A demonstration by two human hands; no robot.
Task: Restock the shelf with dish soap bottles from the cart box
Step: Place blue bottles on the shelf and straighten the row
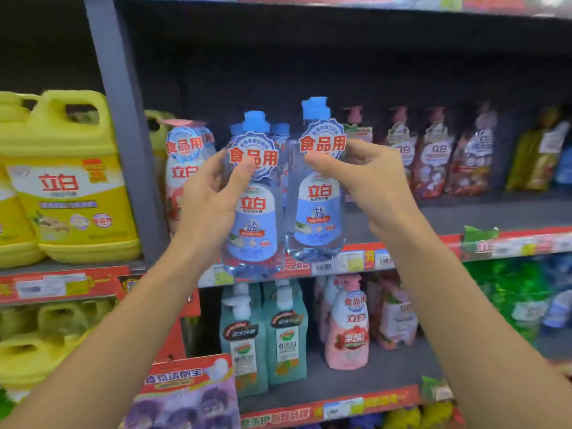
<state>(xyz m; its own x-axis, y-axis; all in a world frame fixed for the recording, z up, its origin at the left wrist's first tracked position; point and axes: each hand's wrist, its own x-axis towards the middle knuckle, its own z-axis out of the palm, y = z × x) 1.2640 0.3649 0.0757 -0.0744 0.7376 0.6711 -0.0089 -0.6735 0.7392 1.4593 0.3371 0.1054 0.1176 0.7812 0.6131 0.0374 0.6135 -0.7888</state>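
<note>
— What have you got in your hands?

— A dish soap bottle in each. My left hand (213,196) has its fingers (216,162) and thumb curled round the neck of the left bottle (252,212), and my right hand (368,184) grips the right bottle (315,193) the same way, thumb across the front just under the red and white tag.

— Where are they against the shelf (464,212)?

— Both upright, side by side, nearly touching, held up in front of the shelf's front edge. Their bases hang at about the height of the red price strip (356,261). I can't tell whether either base rests on the shelf.

— What's around them?

— More blue-capped bottles (280,130) stand right behind the two I hold. Pink bottles (433,156) line the shelf to the right, big yellow jugs (74,181) sit in the bay to the left, and teal pump bottles (263,335) are on the shelf below.
</note>
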